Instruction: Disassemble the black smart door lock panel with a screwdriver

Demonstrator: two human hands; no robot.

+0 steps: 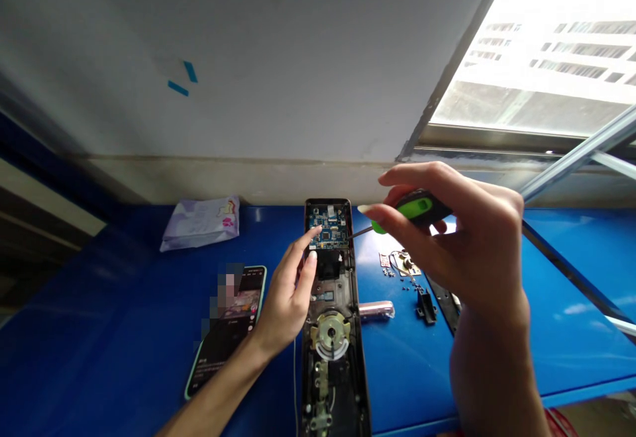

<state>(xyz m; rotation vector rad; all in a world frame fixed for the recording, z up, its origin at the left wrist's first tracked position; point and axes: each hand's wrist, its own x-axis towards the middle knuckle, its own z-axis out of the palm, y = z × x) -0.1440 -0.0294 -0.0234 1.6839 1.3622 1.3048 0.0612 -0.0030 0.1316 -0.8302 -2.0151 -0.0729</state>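
Note:
A long open door-lock body (334,331) lies lengthwise on the blue table (124,331), its blue circuit board (328,226) at the far end and a brass round mechanism (330,332) in the middle. My left hand (291,294) rests at the lock's left edge, fingers stretched out, the index tip touching the circuit board. My right hand (447,238) is raised above the table and closed round a green-and-black screwdriver (415,208), whose thin shaft points left toward the board's right edge.
A phone (228,321) with a lit screen lies left of the lock. A purple-white packet (201,223) sits at the back left. Right of the lock lie a pinkish cylinder (376,310), several small screws and parts (405,268) and a black piece (426,306). A window is at upper right.

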